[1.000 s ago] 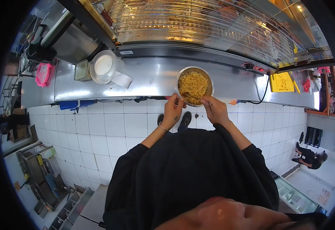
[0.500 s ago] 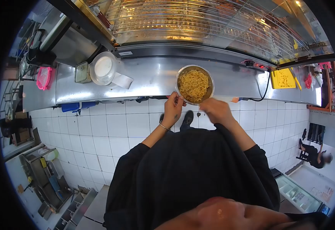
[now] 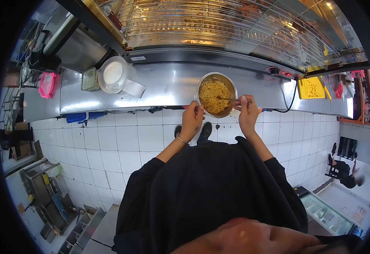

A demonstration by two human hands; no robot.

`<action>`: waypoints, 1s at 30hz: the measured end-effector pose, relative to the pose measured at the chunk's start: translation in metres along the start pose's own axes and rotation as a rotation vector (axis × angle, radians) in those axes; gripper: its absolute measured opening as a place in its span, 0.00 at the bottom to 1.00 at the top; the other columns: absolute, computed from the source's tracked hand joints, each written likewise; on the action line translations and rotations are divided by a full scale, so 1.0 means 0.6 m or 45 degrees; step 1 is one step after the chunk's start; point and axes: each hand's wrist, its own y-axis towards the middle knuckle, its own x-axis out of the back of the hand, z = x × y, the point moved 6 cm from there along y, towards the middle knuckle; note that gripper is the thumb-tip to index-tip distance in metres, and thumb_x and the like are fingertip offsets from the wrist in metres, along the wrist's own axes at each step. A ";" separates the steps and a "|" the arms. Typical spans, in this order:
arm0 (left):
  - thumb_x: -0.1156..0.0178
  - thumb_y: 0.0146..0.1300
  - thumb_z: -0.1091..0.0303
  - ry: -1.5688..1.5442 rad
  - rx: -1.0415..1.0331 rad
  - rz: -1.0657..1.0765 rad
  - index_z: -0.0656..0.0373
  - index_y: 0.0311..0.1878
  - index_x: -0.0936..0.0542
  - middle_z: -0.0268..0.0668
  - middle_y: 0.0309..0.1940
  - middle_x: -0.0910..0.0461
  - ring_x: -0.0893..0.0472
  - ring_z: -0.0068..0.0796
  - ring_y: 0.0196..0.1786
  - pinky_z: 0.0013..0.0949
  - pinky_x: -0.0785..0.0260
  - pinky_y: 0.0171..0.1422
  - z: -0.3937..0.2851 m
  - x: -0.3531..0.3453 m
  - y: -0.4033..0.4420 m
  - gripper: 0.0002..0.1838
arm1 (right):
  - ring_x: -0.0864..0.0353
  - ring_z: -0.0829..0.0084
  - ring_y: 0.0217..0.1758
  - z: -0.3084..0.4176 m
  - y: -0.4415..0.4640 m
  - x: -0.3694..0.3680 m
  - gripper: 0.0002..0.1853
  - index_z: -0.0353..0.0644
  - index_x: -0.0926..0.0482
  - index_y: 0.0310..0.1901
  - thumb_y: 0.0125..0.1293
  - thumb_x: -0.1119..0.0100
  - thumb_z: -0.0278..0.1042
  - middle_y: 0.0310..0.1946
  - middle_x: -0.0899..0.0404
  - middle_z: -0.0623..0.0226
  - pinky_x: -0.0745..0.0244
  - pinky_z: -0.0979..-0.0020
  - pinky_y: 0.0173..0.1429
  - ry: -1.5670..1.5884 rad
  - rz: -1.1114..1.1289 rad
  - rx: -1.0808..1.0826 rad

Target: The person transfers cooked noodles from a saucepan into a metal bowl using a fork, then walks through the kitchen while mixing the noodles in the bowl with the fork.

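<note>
A round metal bowl (image 3: 233, 88) of yellow noodles (image 3: 214, 94) stands at the front edge of the steel counter. My left hand (image 3: 192, 120) pinches the bowl's near left rim between thumb and fingers. On the other side, my right hand (image 3: 247, 113) is closed on a thin-handled metal utensil (image 3: 234, 100). Its tip sits among the noodles, so I cannot tell whether it is a fork or a spoon.
Left on the counter (image 3: 164, 82) are a clear plastic jug (image 3: 114, 75) with white contents and a square container (image 3: 90, 79). A wire-racked display case (image 3: 219, 25) runs behind. To the right lies a yellow cutting board (image 3: 311, 88). A person (image 3: 347, 172) sits far right.
My right hand has moved right and turned, bringing the utensil's handle into view with its tip in the noodles. The noodles have shifted within the bowl. My left hand stays at the rim.
</note>
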 end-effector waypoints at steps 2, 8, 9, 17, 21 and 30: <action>0.46 0.71 0.69 0.058 -0.083 0.011 0.63 0.33 0.32 0.39 0.19 0.24 0.21 0.28 0.23 0.31 0.30 0.29 -0.004 -0.004 -0.002 0.11 | 0.15 0.65 0.34 -0.047 0.000 0.003 0.11 0.37 0.28 0.44 0.77 0.52 0.38 0.32 0.18 0.59 0.16 0.68 0.42 0.355 -0.037 -0.338; 0.46 0.70 0.70 0.120 -0.181 0.056 0.64 0.34 0.31 0.43 0.20 0.23 0.20 0.34 0.23 0.33 0.32 0.28 -0.027 -0.012 -0.004 0.10 | 0.14 0.57 0.39 -0.141 -0.018 0.020 0.10 0.37 0.29 0.45 0.76 0.52 0.37 0.32 0.20 0.55 0.15 0.64 0.47 0.942 -0.140 -0.908; 0.46 0.71 0.70 0.118 -0.201 0.059 0.64 0.34 0.31 0.43 0.20 0.22 0.20 0.34 0.23 0.32 0.31 0.29 -0.030 -0.013 -0.004 0.10 | 0.14 0.56 0.39 -0.148 -0.015 0.026 0.10 0.37 0.29 0.45 0.76 0.53 0.36 0.32 0.19 0.54 0.15 0.63 0.47 0.975 -0.162 -0.932; 0.46 0.72 0.68 0.014 -0.049 0.021 0.63 0.35 0.31 0.37 0.22 0.22 0.19 0.24 0.26 0.28 0.27 0.32 0.005 0.010 0.011 0.10 | 0.15 0.66 0.40 0.035 0.047 0.078 0.11 0.37 0.23 0.46 0.75 0.46 0.37 0.35 0.17 0.58 0.19 0.70 0.45 0.098 0.028 -0.103; 0.47 0.72 0.68 -0.023 -0.041 0.009 0.62 0.36 0.30 0.35 0.20 0.24 0.19 0.23 0.27 0.27 0.27 0.32 0.017 0.018 0.016 0.10 | 0.16 0.67 0.39 0.177 0.039 0.059 0.03 0.40 0.19 0.37 0.63 0.39 0.22 0.34 0.17 0.64 0.22 0.72 0.39 -0.682 0.345 0.770; 0.50 0.74 0.67 -0.007 -0.029 -0.021 0.62 0.34 0.33 0.36 0.20 0.25 0.20 0.23 0.24 0.28 0.28 0.30 0.031 0.032 0.037 0.11 | 0.18 0.68 0.43 0.159 -0.071 -0.020 0.12 0.45 0.20 0.41 0.52 0.37 0.28 0.37 0.19 0.71 0.21 0.70 0.37 -0.869 1.133 1.040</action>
